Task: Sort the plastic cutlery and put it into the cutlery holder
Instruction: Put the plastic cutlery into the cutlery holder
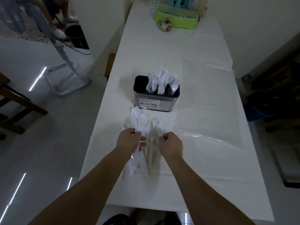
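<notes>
Just in front of the cutlery holder (156,93) on the desk (203,159), the left hand (129,140) is gripping a bunch of white spoons (138,117). The right hand (172,145) is closing on a spoon handle beside the forks (151,135).

Both bare arms reach forward, side by side. The left hand (129,140) has its fingers curled shut around something white. The right hand (172,145) is curled too, its fingertips pinched together.
</notes>
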The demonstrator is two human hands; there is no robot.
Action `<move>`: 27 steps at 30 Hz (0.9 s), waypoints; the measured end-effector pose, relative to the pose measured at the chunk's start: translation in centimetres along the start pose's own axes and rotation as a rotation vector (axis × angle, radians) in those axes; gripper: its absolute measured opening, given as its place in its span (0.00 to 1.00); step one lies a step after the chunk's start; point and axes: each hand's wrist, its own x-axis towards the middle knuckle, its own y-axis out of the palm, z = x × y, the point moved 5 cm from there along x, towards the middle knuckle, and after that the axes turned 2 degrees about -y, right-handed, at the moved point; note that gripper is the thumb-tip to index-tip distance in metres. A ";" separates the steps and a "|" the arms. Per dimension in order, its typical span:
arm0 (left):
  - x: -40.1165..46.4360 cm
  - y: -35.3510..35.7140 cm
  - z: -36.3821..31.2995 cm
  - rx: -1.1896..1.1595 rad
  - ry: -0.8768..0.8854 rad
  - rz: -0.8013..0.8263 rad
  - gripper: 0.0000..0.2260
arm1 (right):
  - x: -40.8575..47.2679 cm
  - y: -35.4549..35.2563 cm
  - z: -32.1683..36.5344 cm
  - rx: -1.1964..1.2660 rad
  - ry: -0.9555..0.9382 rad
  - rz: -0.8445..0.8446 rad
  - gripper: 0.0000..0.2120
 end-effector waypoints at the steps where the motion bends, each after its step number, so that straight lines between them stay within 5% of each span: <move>1: 0.0 -0.3 0.0 -0.010 -0.004 -0.004 0.05 | 0.3 0.1 -0.3 -0.055 0.033 0.011 0.08; 7: -0.1 -1.3 0.5 -0.037 -0.038 -0.004 0.06 | 1.2 0.9 0.2 -0.129 0.038 0.119 0.11; 16: 0.0 -1.8 0.7 -0.093 -0.069 0.002 0.08 | -0.8 -0.6 0.2 0.092 0.055 -0.042 0.18; 20: -0.1 -1.4 0.6 -0.137 -0.082 -0.002 0.08 | -3.4 2.0 3.2 0.197 -0.105 0.114 0.08; 27: -0.3 -2.4 0.5 -0.017 -0.041 -0.033 0.06 | -5.4 4.6 5.6 0.189 -0.185 0.238 0.13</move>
